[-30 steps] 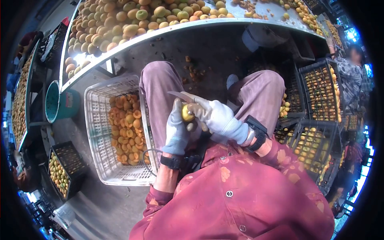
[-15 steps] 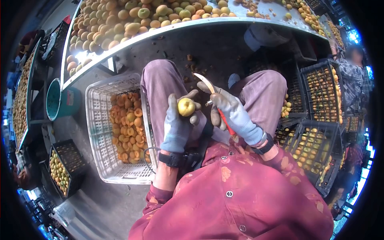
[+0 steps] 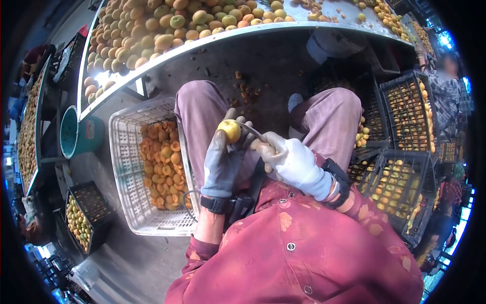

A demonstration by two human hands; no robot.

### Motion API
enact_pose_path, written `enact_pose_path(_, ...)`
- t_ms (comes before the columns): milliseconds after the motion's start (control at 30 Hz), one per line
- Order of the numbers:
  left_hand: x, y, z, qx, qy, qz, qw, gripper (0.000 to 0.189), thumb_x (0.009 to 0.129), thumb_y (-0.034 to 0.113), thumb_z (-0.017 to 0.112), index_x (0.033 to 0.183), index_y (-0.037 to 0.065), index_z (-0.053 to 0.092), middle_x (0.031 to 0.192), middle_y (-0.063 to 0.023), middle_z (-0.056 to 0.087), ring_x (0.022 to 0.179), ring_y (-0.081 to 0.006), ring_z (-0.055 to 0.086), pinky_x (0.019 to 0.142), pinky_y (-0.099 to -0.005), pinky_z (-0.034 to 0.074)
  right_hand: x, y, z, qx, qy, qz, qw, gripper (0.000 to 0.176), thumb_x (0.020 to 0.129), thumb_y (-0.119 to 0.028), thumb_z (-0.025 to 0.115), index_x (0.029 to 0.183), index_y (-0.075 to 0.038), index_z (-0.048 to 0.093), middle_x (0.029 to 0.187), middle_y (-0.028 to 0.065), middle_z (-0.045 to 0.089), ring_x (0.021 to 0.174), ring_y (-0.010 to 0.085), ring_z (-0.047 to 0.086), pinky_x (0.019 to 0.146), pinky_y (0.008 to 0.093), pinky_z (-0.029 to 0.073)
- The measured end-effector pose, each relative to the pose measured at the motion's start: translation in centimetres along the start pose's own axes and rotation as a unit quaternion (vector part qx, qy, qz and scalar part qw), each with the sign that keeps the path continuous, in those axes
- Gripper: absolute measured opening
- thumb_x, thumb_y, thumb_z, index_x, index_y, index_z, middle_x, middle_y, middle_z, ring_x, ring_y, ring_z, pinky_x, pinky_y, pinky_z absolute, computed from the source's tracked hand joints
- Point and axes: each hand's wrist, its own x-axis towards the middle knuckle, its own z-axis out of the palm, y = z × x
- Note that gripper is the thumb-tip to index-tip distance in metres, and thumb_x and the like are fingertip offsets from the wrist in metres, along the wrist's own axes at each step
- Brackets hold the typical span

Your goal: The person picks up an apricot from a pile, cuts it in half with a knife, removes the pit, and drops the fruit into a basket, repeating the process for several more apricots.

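Note:
A yellow apricot (image 3: 230, 131) is gripped in the fingers of my gloved left hand (image 3: 221, 161), held up over my lap. My gloved right hand (image 3: 292, 161) is closed round a small knife whose curved blade (image 3: 254, 132) points left, its tip right at the apricot's side. The knife's handle is hidden inside my fist. To the left of my knee stands a white plastic crate (image 3: 123, 177), with many pitted apricot halves (image 3: 163, 164) in its right part.
In front, a metal-edged table (image 3: 202, 42) bears many whole apricots (image 3: 152, 24). Black crates of fruit (image 3: 405, 114) stack up at my right. A teal bucket (image 3: 76, 131) and another black crate (image 3: 96, 215) are at left. A person (image 3: 445, 86) is at far right.
My right hand has turned and brought the knife blade from upright, apart from the fruit, down to the apricot. My left hand has raised and tilted the apricot slightly.

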Motion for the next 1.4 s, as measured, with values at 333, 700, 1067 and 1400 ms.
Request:
enact_pose_path(333,0.0,-0.2,-0.3,0.048,-0.015,0.011,0.999,0.077,0.088,0.034,0.070,0.144,-0.002,0.032,0.132,-0.0169,0.052,0.119,-0.0263,0.056,0.103,-0.0352,0.045,0.3,0.9,0.2,-0.191,0.050,-0.121,0.973,0.025,0.095,-0.029,0.052,0.097,-0.004,0.054,0.074,0.0216,0.063,0.073,0.0411,0.063,0.060,0.0465,0.051)
enact_pose_path(700,-0.1,-1.4,-0.7,-0.043,0.026,0.007,0.999,0.080,0.082,0.034,0.075,0.142,-0.001,0.035,0.123,-0.0138,0.058,0.114,-0.0269,0.058,0.102,-0.0381,0.046,-0.4,-1.1,0.3,-0.151,0.000,-0.024,0.988,0.027,0.095,-0.031,0.050,0.099,-0.004,0.055,0.071,0.0223,0.062,0.072,0.0413,0.063,0.061,0.0480,0.051)
enact_pose_path(1067,-0.1,-1.3,-0.1,-0.046,0.032,-0.041,0.998,0.078,0.090,0.048,0.062,0.145,0.001,0.033,0.128,-0.0144,0.055,0.118,-0.0244,0.054,0.103,-0.0361,0.043,0.5,1.5,3.2,-0.118,0.048,-0.039,0.991,0.029,0.095,-0.035,0.050,0.100,-0.007,0.056,0.072,0.0221,0.063,0.070,0.0428,0.063,0.060,0.0502,0.050)
enact_pose_path(1400,0.4,-0.4,0.1,0.260,0.015,0.023,0.965,0.059,0.090,0.009,0.066,0.142,0.002,0.039,0.133,-0.0072,0.053,0.105,-0.0135,0.058,0.092,-0.0254,0.048,0.0,-0.5,-1.8,-0.195,-0.034,-0.091,0.976,0.029,0.096,-0.034,0.048,0.101,-0.007,0.057,0.071,0.0175,0.064,0.067,0.0353,0.065,0.061,0.0448,0.052)
